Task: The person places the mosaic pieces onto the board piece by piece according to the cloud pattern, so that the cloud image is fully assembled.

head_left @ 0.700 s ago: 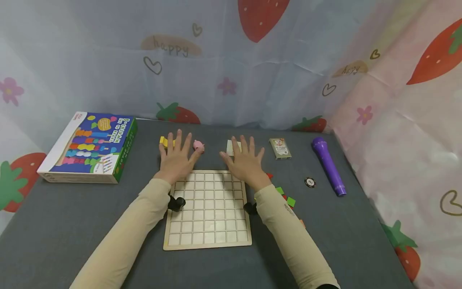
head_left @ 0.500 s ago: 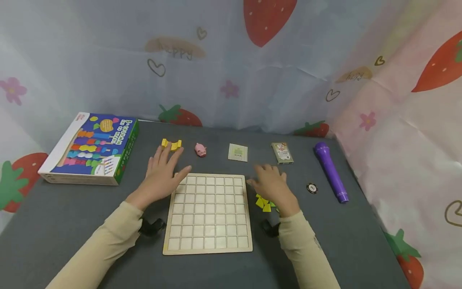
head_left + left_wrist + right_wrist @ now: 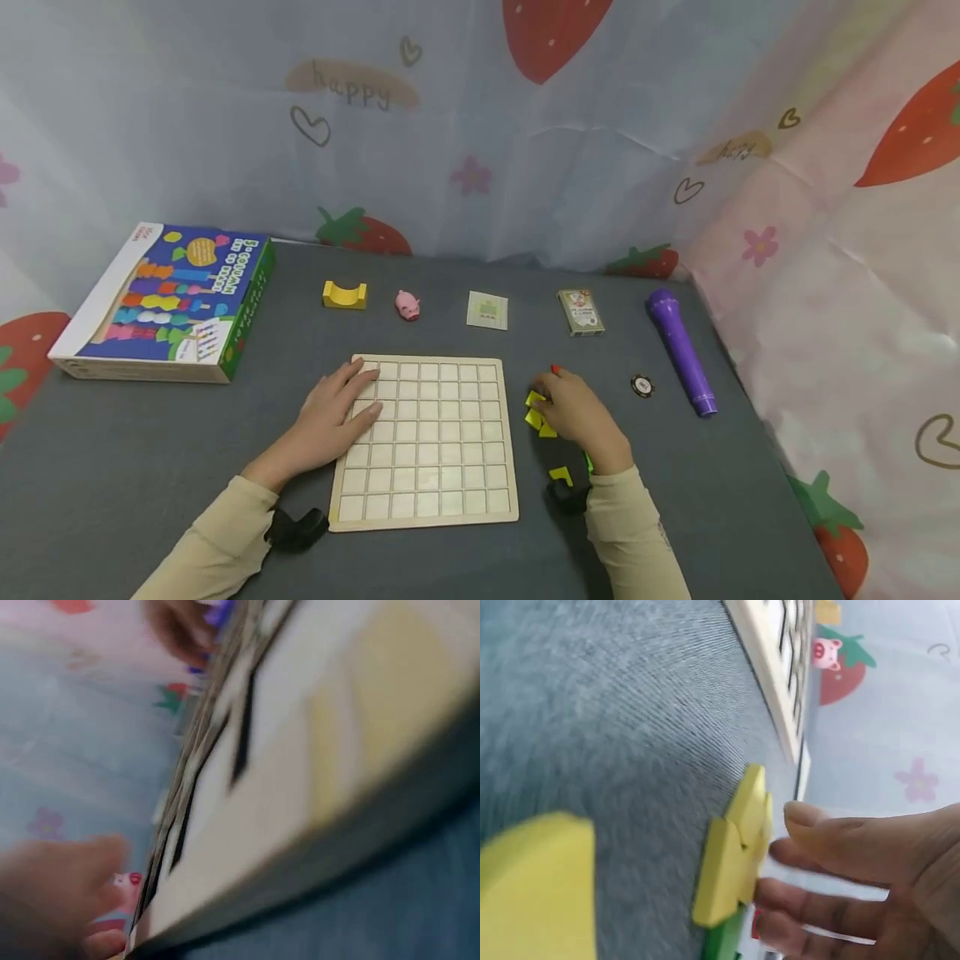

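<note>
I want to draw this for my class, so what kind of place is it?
Probably a play corner: there's a wooden grid board, a pink toy pig and, hanging behind them, a strawberry-print cloth.

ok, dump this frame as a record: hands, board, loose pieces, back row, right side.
left hand: fingers over left edge of gridded board
right hand: at yellow pieces, contact unclear
board: flat on grey table
loose pieces: yellow, right of board; green piece and red piece partly hidden
back, left to right: boxed set, yellow block, pink pig, square card, card pack
right side: purple microphone, round chip
</note>
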The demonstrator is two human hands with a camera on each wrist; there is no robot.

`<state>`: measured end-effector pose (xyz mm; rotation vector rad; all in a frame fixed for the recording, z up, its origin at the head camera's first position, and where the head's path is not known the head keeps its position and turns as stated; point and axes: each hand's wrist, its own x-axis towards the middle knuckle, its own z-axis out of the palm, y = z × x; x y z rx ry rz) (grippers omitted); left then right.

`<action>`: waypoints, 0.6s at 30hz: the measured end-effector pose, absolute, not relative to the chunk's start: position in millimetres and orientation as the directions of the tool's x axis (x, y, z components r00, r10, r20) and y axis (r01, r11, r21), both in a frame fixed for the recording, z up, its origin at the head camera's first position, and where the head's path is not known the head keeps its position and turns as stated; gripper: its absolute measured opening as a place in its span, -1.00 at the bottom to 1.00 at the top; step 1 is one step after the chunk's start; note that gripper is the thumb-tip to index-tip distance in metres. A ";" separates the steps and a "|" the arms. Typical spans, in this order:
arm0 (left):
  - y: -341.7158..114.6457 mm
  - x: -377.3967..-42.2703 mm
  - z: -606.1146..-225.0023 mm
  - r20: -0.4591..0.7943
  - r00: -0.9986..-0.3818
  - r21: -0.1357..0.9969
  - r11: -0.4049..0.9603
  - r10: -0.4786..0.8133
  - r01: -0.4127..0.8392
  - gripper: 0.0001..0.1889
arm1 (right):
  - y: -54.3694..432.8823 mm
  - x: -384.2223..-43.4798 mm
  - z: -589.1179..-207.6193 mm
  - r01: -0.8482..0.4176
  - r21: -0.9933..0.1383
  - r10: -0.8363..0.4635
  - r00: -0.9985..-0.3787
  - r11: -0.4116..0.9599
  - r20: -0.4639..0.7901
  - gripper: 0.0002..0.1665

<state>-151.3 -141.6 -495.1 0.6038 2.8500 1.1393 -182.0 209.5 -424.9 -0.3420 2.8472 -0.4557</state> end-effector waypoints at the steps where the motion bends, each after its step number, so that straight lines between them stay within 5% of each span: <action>1: -140.6 -151.2 -499.5 0.157 -0.923 0.629 0.684 0.352 0.369 -0.41 | 208.2 -183.5 -426.5 -0.177 -0.331 -0.251 -0.947 0.927 -0.198 -0.64; 7: -136.8 -146.9 -513.8 0.262 -0.904 0.472 0.772 0.338 0.425 -0.43 | 205.2 -189.1 -435.9 -0.114 -0.351 -0.200 -0.956 0.929 -0.217 -0.67; 18: -139.5 -145.5 -511.5 0.245 -0.914 0.480 0.778 0.325 0.405 -0.43 | 202.9 -187.2 -437.6 -0.139 -0.354 -0.207 -0.965 0.925 -0.163 -0.54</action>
